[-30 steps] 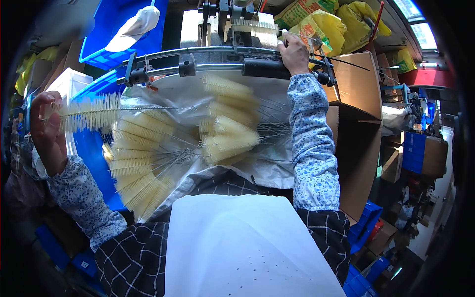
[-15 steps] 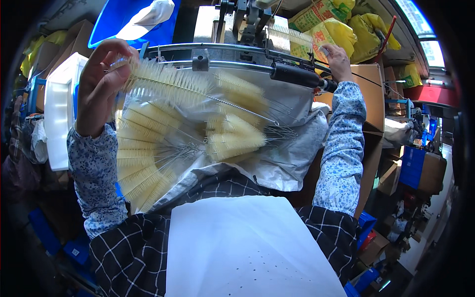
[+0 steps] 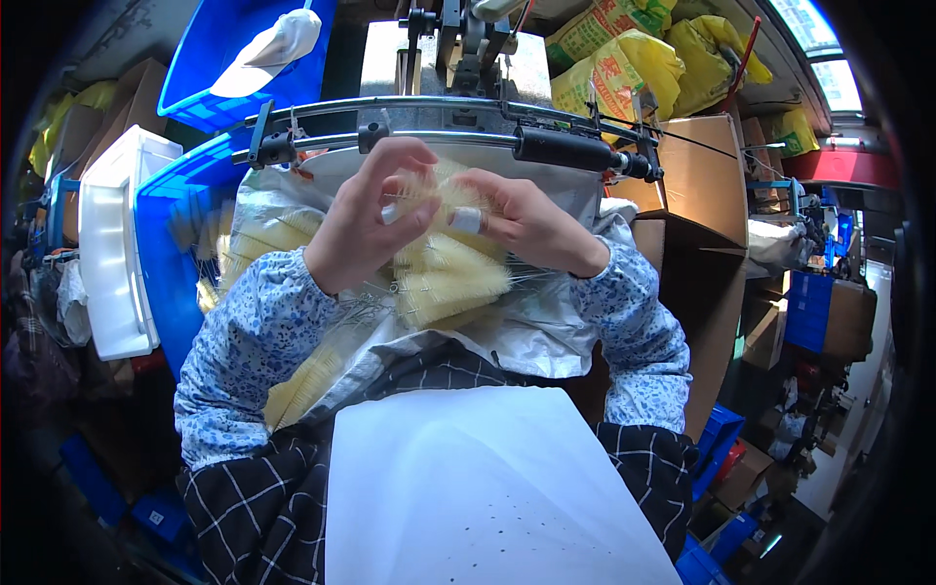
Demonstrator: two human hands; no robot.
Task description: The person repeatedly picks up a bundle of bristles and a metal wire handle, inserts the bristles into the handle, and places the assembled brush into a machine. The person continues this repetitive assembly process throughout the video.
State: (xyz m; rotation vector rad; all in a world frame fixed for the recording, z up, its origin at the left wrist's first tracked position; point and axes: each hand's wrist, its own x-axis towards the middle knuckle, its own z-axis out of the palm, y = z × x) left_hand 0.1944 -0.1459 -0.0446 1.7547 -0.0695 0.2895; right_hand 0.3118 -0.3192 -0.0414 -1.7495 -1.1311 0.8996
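My left hand and my right hand are close together over the middle of the work surface, fingers curled around a pale yellow bristle brush. Most of that brush is hidden by the fingers. White tape wraps a finger of the right hand. Just below lies a pile of similar brushes, their wire stems pointing right. More brushes fan out at the lower left, partly behind my left sleeve. All of them rest on a white woven sheet across my lap.
Beyond my hands runs a metal rail with a black roller, part of a machine. At left stand a blue bin and a white tub. A cardboard box sits at right; yellow sacks lie behind.
My right hand has come from the machine's right end to the middle. My left hand has moved right and lower with the brush, and the two now meet at it.
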